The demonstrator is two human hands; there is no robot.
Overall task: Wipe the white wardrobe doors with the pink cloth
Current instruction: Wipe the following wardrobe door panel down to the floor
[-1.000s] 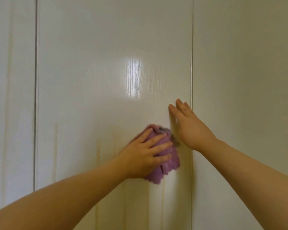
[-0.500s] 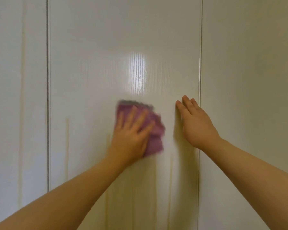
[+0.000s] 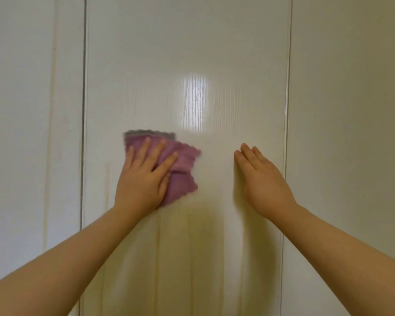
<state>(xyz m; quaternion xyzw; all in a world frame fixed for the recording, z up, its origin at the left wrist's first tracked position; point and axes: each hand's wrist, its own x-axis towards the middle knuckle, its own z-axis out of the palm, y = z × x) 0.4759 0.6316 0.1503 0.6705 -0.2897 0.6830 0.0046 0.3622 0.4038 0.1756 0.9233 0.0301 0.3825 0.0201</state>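
Note:
A white wardrobe door [image 3: 187, 53] fills the middle of the head view, glossy with a bright reflection. The pink cloth [image 3: 183, 169], crumpled and with a grey edge on top, lies flat against this door. My left hand [image 3: 144, 181] presses the cloth to the door with spread, straight fingers. My right hand [image 3: 262, 181] rests flat on the same door near its right edge, fingers straight and together, a short gap away from the cloth.
Two more white doors flank the middle one: a left door [image 3: 32, 133] and a right door [image 3: 351, 110], each parted from it by a dark vertical seam. Faint yellowish streaks run down the lower part of the middle door.
My left hand has slid the cloth up and leftward across the middle door, away from my right hand. My right hand has stayed on the door near the right seam.

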